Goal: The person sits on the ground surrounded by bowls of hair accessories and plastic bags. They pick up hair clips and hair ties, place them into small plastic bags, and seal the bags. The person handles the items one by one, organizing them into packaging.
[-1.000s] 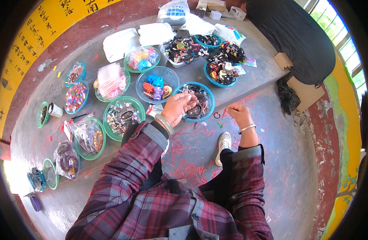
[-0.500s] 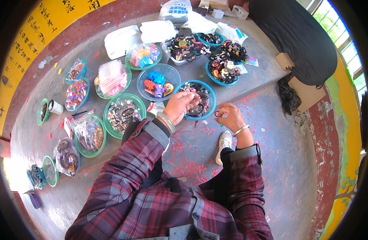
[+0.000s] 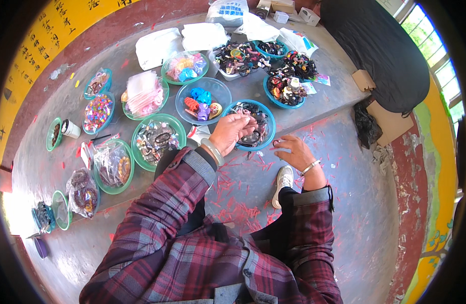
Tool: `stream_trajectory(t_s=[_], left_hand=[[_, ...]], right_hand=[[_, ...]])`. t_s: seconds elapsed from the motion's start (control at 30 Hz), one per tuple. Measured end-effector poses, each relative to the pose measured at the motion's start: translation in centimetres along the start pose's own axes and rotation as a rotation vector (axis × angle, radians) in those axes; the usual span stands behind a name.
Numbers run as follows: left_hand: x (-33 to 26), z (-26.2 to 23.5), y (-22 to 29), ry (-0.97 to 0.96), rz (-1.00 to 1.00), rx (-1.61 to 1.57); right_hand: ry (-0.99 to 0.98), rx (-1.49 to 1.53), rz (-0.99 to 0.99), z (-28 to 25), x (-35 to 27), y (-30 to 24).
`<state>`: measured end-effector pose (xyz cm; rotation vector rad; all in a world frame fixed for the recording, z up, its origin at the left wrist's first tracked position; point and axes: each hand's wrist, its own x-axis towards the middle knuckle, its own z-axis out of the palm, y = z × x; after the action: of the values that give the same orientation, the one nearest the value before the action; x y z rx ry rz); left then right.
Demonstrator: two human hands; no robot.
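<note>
My left hand (image 3: 230, 133), a pale bangle on its wrist, is closed in a pinch above the near rim of a blue bowl (image 3: 269, 133) of dark hair ties. Whatever its fingertips hold is too small to make out. Right of that bowl, my right hand (image 3: 297, 153) pinches a small dark loop (image 3: 276, 142), which looks like a hair tie, between thumb and forefinger. A gap separates the two hands.
Left of the blue bowl stand a clear bowl (image 3: 220, 90) of colourful hair clips and a green bowl (image 3: 137, 156) of small packets. Another bowl (image 3: 297, 106) of dark hair ties sits at the back. Red scraps (image 3: 240, 215) litter the floor by my shoe (image 3: 282, 183).
My right hand has turned slightly, its fingers a little more extended, with the dark loop still at the fingertips. My left hand stays nearly in place. The whole view has shifted slightly.
</note>
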<state>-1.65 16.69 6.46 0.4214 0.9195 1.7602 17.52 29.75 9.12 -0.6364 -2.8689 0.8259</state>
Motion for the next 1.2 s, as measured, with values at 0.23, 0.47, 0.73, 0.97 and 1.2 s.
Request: stream_trajectory(t_s=[0.23, 0.47, 0.73, 0.97, 1.2], left_hand=[[-0.2, 0.0, 0.1, 0.006, 0.002, 0.012], [-0.1, -0.1, -0.1, 0.006, -0.004, 0.02], [-0.2, 0.2, 0.0, 0.001, -0.003, 0.004], [-0.2, 0.0, 0.0, 0.0, -0.019, 0.014], [-0.1, -0.3, -0.1, -0.014, -0.026, 0.032]], right_hand=[[0.016, -0.1, -0.006, -0.5, -1.0, 0.0], [0.111, -0.047, 0.251, -3.4, -1.6, 2.1], [0.444, -0.086, 0.285, -3.9, -2.1, 3.6], [0.314, 0.6, 0.453, -4.9, -3.4, 5.2], [0.482, 0.695, 0.554, -5.4, -3.9, 7.5]])
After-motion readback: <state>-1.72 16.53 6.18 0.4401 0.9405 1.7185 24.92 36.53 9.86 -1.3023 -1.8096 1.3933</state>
